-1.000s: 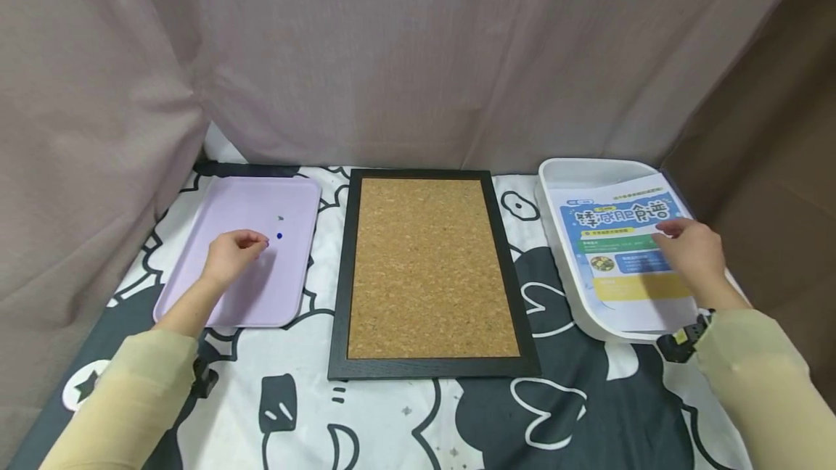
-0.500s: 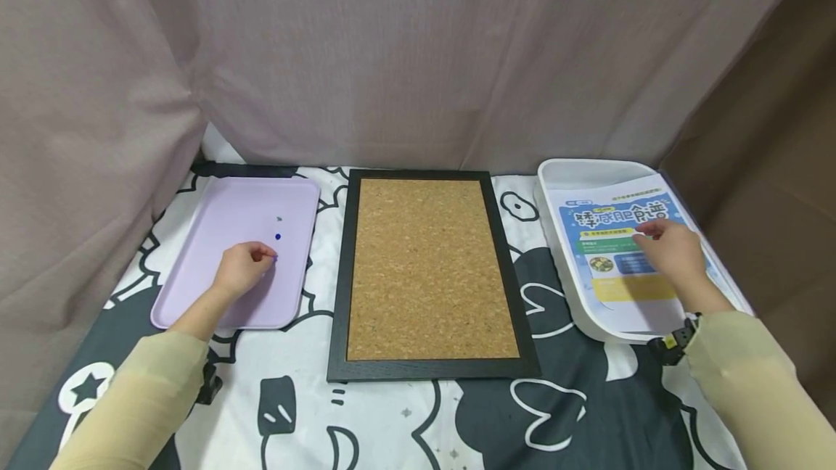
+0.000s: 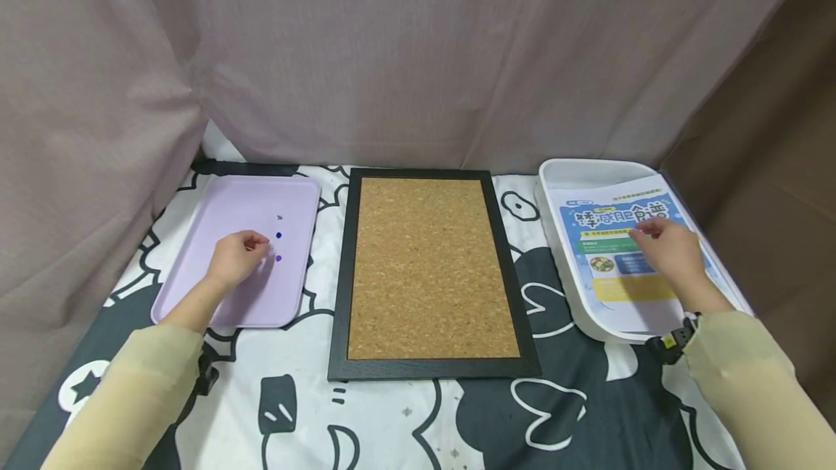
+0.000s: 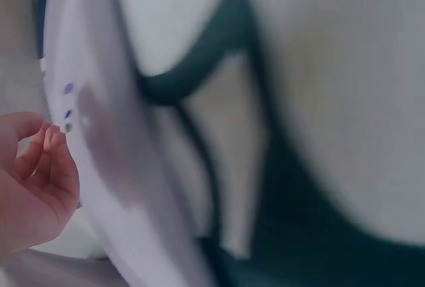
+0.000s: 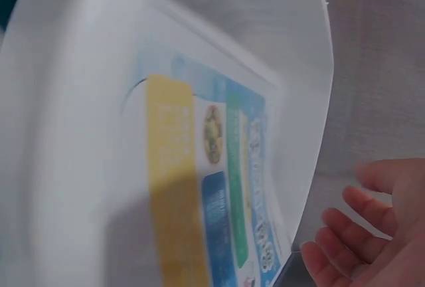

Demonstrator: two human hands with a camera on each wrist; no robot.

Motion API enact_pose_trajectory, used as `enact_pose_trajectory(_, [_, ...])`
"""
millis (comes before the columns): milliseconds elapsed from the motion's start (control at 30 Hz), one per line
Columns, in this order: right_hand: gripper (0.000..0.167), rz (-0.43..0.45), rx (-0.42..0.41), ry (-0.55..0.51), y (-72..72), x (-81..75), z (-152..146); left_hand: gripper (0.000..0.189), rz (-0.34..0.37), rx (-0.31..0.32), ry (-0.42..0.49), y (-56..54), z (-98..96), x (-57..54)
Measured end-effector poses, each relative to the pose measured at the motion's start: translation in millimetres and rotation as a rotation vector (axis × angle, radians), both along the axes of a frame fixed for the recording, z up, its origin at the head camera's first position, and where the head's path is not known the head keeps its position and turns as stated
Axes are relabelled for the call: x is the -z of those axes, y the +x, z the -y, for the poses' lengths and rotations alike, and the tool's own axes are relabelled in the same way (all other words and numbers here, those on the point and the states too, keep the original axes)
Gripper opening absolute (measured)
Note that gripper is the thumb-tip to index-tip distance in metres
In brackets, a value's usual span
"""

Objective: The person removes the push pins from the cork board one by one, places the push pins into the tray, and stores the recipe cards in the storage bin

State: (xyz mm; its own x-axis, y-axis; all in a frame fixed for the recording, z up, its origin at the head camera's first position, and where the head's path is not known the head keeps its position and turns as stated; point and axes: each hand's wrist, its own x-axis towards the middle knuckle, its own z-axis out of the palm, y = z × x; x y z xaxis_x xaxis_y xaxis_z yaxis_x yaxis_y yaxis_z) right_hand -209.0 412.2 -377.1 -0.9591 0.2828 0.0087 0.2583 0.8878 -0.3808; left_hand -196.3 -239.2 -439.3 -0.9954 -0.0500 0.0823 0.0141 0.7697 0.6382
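On the lilac tray at the left lie a small purple piece, a small blue round piece and a tiny grey-green piece, in a rough column. They are too small to name surely. My left hand hovers just left of them, its fingers loosely bent and holding nothing visible; the left wrist view shows thumb and fingertips close together. Over a printed sheet with a blue heading, in the white bin at the right, hangs my right hand, fingers relaxed and nothing visible in them.
A black-framed corkboard lies flat between the tray and the bin. Beneath everything is a black-and-white patterned cloth. Grey-brown curtains rise behind and at the sides.
My left hand moved down and right with the purple piece, set it on the tray below the blue one, then drew back up and left. The right hand shifted slightly left.
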Motion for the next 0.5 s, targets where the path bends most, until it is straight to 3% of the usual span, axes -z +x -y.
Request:
enact_pose_trajectory(133, [0.063,-0.023,-0.052,-0.042,1.5,-18.5,16,0.028,-0.058,-0.028,0.008,-14.9,-1.8,-18.8])
enact_pose_trajectory(233, [0.068,-0.067,-0.075,-0.05,-5.2,-28.6,28,0.038,-0.072,-0.026,0.023,-27.7,-5.6,-36.9])
enact_pose_trajectory(367, [0.068,-0.158,-0.109,-0.078,-17.4,-39.4,50,0.052,-0.096,0.04,-0.013,-40.8,-17.7,-63.1])
enact_pose_trajectory(500, [0.068,-0.228,-0.155,-0.102,-20.2,-48.4,80,0.061,-0.143,0.118,-0.066,-46.3,-41.4,-86.0])
